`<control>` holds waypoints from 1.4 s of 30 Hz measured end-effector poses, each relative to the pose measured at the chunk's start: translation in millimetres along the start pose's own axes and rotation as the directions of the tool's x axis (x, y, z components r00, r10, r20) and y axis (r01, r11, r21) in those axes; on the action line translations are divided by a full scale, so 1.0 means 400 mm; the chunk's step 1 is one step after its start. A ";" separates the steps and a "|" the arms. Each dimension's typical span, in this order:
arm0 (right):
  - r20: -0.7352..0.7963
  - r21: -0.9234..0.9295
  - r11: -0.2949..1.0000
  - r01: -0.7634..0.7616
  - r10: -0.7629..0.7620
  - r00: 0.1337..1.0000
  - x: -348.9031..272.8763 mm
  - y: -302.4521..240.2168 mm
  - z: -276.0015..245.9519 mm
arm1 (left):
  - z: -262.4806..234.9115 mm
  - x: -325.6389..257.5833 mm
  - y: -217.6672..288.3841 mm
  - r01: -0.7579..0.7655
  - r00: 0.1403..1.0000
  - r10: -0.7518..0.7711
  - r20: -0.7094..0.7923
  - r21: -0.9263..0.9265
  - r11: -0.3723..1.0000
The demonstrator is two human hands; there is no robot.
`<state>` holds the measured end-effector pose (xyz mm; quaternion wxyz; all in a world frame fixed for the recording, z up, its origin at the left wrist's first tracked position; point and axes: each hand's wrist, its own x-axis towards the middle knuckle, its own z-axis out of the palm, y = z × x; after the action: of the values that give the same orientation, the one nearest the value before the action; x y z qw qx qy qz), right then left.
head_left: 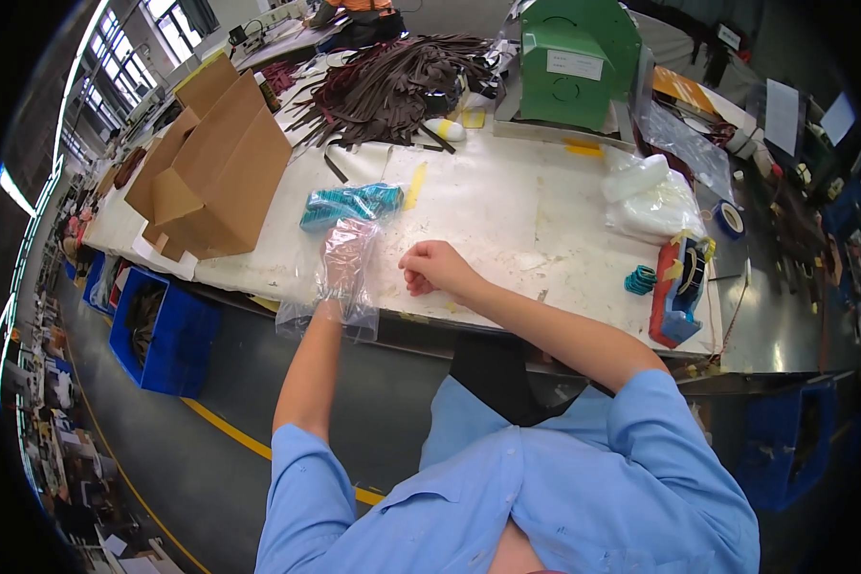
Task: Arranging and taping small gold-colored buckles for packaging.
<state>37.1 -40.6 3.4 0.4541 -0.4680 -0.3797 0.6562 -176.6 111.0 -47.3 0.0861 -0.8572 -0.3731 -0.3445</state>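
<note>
My left hand (347, 247) is inside a clear plastic bag (359, 320), whose mouth hangs around the wrist at the table's front edge. Directly beyond the fingertips lies a bundle of teal strips (354, 204) under shiny clear film. Whether that bundle is in the same bag, or touches the fingers, I cannot tell; glare on the plastic hides the fingers. My right hand (432, 268) is just right of the bag, above the white tabletop (517, 215). Its fingers are curled in, and whatever they may hold is hidden.
An open cardboard box (220, 172) stands at left. Dark strips (402, 81) are heaped at the back, near a green machine (579, 67). At right are white plastic bags (646, 196), a red and blue tape dispenser (679, 292), a teal coil (640, 279) and blue tape (729, 218). Blue bins (167, 335) stand below.
</note>
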 end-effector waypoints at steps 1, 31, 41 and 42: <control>0.033 -0.006 1.000 0.014 -0.014 0.999 -0.076 0.009 -0.022 | -0.019 -0.005 0.022 0.132 0.991 -0.123 0.049 -0.338 0.932; -0.696 -0.043 0.946 0.322 -0.260 0.669 -1.018 0.236 -0.324 | 0.093 0.346 1.130 0.031 0.662 0.425 0.617 -0.589 0.808; -0.634 0.049 0.956 0.289 -0.193 0.749 -1.018 0.277 -0.360 | 0.087 0.309 1.163 -0.057 0.516 0.517 0.684 -0.574 0.817; -0.612 0.046 0.955 0.292 -0.205 0.764 -1.010 0.274 -0.362 | 0.074 0.287 1.162 -0.154 0.583 0.550 0.597 -0.584 0.797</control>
<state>210.1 -447.0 -28.6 0.6652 -0.5645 -0.2282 0.4322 219.6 -139.0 56.7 -0.2156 -0.9717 -0.0942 -0.0185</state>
